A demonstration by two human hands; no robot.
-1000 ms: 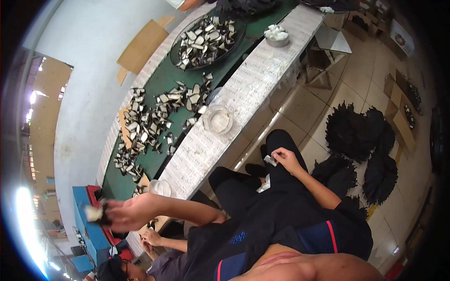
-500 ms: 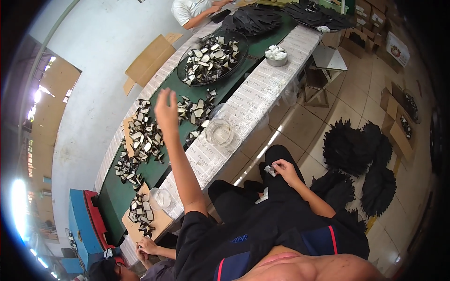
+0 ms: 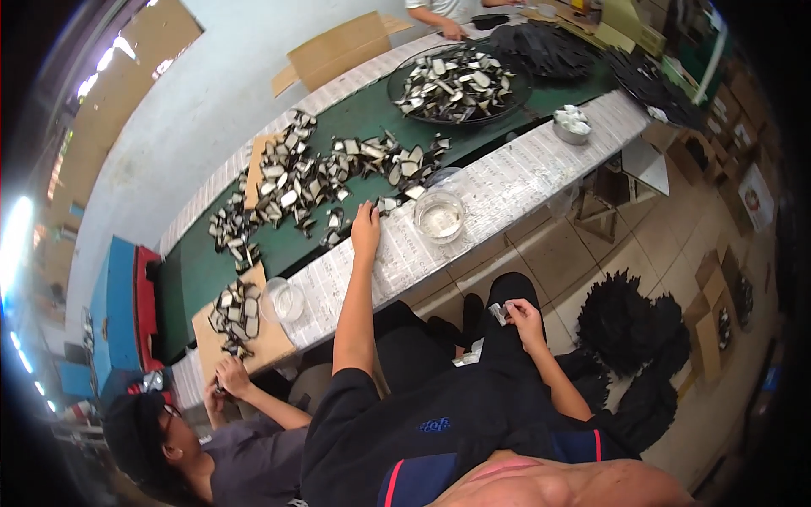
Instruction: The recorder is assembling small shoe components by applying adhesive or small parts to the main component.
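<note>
My left hand (image 3: 366,230) rests at the near edge of the green belt, fingers drawn together by a small black-and-white piece (image 3: 387,204). Whether anything is between those fingers is too small to make out. Over my thigh, my right hand (image 3: 525,324) pinches a small white-and-grey piece (image 3: 498,314). White scraps (image 3: 470,353) lie on my lap. A heap of curved black pieces with pale faces (image 3: 287,182) spreads along the belt beyond my left hand. A clear round tub (image 3: 438,217) stands right of that hand.
A mesh basket of similar pieces (image 3: 456,84) and black strips (image 3: 541,49) sit farther along. A metal bowl of white bits (image 3: 572,124) stands on the paper-covered ledge (image 3: 507,173). Co-workers sit at left (image 3: 236,380) and at the far side (image 3: 452,28). Black bundles (image 3: 629,321) lie on the floor.
My left hand has come down and back from its raised reach over the belt to the belt's near edge. My right hand still holds its piece at my lap. The view has turned leftward.
</note>
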